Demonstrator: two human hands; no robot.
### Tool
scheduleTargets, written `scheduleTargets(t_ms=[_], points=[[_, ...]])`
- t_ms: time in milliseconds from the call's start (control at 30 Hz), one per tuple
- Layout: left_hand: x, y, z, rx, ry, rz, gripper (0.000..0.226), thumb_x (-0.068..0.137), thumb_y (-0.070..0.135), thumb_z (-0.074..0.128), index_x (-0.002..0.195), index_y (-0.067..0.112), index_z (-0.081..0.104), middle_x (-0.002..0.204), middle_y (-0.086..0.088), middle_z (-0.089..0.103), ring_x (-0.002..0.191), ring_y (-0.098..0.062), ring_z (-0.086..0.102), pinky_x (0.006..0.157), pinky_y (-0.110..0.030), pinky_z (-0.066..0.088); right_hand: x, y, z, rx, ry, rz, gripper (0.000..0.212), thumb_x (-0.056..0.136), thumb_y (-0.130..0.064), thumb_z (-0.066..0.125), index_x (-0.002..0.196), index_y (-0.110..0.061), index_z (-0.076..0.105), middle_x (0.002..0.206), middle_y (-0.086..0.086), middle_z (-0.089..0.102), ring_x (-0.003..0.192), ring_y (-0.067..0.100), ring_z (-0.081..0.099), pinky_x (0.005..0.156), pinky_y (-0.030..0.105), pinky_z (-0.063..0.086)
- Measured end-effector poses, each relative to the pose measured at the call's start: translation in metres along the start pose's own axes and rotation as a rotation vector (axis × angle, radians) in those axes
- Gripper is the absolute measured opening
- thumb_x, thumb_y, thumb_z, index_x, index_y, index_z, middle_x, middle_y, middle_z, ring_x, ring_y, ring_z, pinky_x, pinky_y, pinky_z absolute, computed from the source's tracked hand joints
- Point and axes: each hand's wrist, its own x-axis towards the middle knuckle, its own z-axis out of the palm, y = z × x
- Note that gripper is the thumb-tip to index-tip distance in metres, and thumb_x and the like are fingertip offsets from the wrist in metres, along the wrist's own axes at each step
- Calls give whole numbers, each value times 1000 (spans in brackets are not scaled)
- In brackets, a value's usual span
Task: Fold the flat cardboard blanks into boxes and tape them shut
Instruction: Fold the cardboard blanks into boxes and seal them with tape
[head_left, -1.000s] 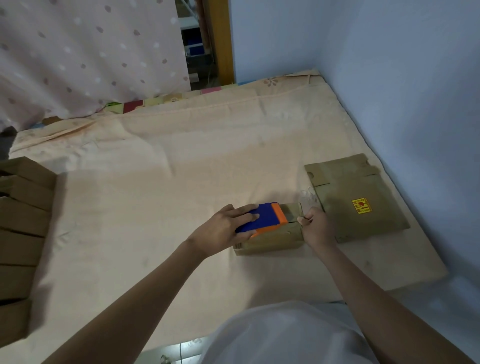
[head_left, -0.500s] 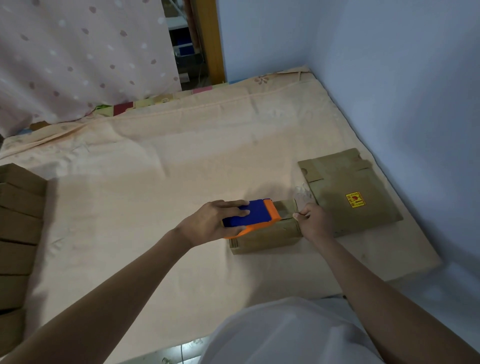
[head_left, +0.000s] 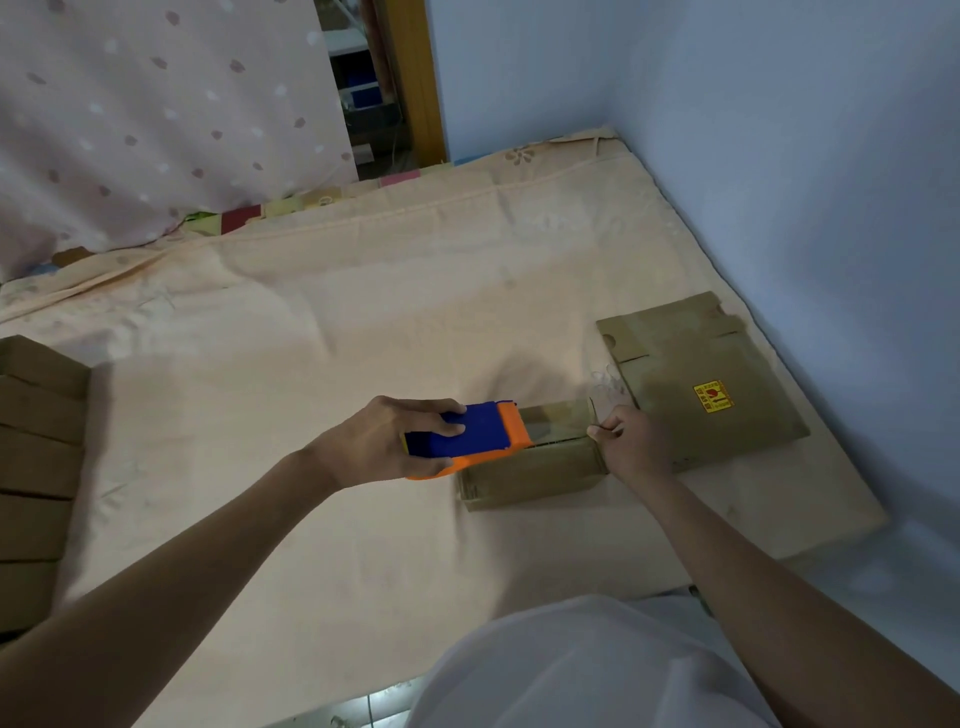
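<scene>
Left hand (head_left: 382, 441) gripped the tape dispenser (head_left: 462, 435) at 9 o'clock of the box (head_left: 530, 470), right hand (head_left: 631, 441) pinched the tape end (head_left: 592, 415) (could've wrinkled if slack).

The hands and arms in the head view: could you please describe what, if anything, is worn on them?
Both the left hand and the right hand are bare, with no gloves, rings or watch visible. Both forearms are uncovered up to the frame edge, so no sleeves show. A white garment covers the body below.

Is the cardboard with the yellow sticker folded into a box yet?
No. The brown cardboard blank with the yellow sticker lies flat on the peach sheet, its flaps spread out.
</scene>
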Motion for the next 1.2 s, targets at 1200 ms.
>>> scheduleTargets(t_ms=[1200], points=[[-28, -24, -39, 316, -330, -33, 38, 88, 34, 74, 125, 27, 67, 145, 16, 50, 111, -8, 58, 87, -17, 47, -10, -3, -1, -47, 53, -40, 18, 90, -17, 73, 86, -2, 65, 84, 11, 65, 84, 32, 62, 67, 31, 40]])
